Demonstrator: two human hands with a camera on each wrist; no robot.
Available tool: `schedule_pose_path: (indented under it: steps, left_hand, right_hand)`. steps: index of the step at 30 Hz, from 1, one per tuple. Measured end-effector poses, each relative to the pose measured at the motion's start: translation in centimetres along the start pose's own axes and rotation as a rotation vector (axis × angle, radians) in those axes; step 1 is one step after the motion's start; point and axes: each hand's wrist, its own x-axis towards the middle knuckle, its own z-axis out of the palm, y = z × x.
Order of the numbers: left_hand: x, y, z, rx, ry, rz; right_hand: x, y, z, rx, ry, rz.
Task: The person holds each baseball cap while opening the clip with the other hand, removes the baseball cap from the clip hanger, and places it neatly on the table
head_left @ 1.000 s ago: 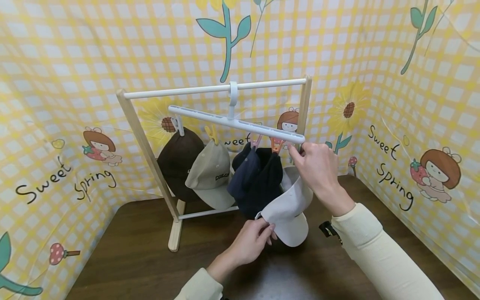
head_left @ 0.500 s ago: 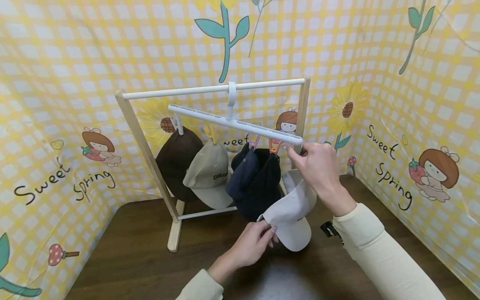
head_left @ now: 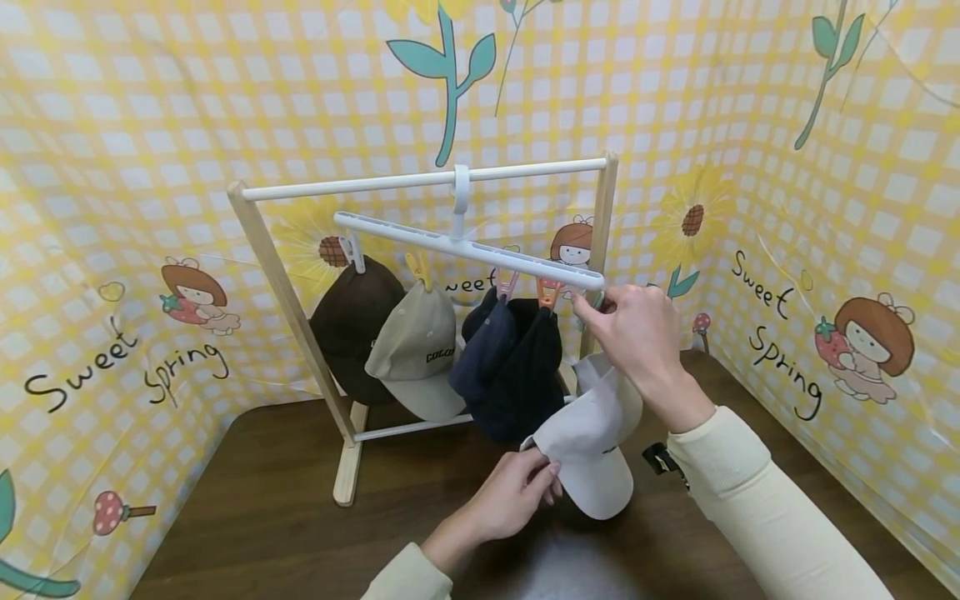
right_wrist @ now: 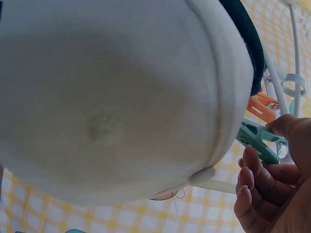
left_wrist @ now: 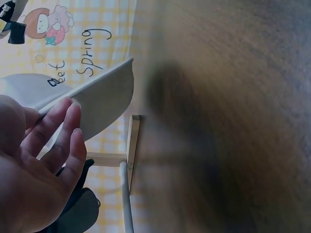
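Observation:
My left hand (head_left: 510, 497) pinches the edge of an off-white baseball cap (head_left: 573, 429), where crown and brim meet. In the left wrist view the tilted brim (left_wrist: 104, 99) sticks out beyond my fingers. At the right end of a white hanger (head_left: 465, 247), my right hand (head_left: 641, 333) grips a green clip (right_wrist: 257, 141) between thumb and fingers. The off-white crown fills much of the right wrist view, apart from the clip. Beside it hang a black cap (head_left: 531, 375) from an orange clip (head_left: 550, 292) and a navy cap (head_left: 483, 350) from a pink clip (head_left: 507, 283).
The hanger hooks over the top bar (head_left: 360, 185) of a wooden rack (head_left: 288, 308), sloping down to the right. A beige cap (head_left: 416, 342) and a dark brown cap (head_left: 352, 333) hang farther left. Below lies a brown table (head_left: 262, 492), with checked cloth walls around it.
The off-white cap has moved down and to the right, away from the hanger's end, and my left hand has shifted slightly with it. My right hand stays at the clip.

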Motion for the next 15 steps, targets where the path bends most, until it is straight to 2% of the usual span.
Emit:
schedule_pose_path:
  steps: [8,15]
  left_hand:
    - [0.0,0.0,0.7,-0.029,-0.068,-0.007]
    - [0.2,0.2,1.2,-0.024,-0.089,0.005]
  right_hand:
    - [0.0,0.1,0.0,-0.018,-0.014,0.006]
    - [0.2,0.1,-0.1,-0.02,-0.024,0.008]
